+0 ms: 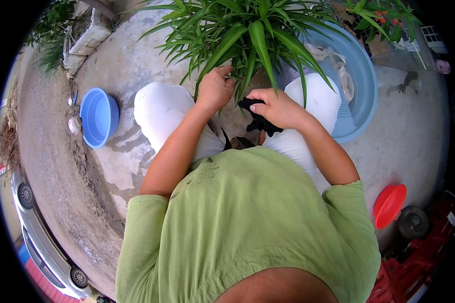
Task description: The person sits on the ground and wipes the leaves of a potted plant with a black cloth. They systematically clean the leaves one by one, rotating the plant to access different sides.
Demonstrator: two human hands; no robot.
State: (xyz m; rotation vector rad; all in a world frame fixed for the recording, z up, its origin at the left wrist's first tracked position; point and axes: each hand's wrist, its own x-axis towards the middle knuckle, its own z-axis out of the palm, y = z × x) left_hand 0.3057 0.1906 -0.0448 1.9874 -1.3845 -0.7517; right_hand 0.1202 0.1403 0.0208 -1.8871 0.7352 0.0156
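A large leafy green plant (pixel 256 34), much like a spider plant, spreads its long leaves before my knees; its base is hidden. My left hand (pixel 216 89) is at the plant's lower leaves, fingers bent, and the foliage hides whether they pinch a leaf. In my right hand (pixel 278 108) is a bunched black cloth (pixel 265 123), held below the hanging leaves and near my right knee. Some long leaf tips hang over the right hand and knee.
A large blue basin (pixel 367 91) with a ribbed washboard (pixel 335 85) and pale wet-looking cloth (pixel 345 77) sits at right. A small blue basin (pixel 98 117) stands at left. Behind on the right is a red basin (pixel 390 206). A silver car (pixel 47 242) is parked at far left.
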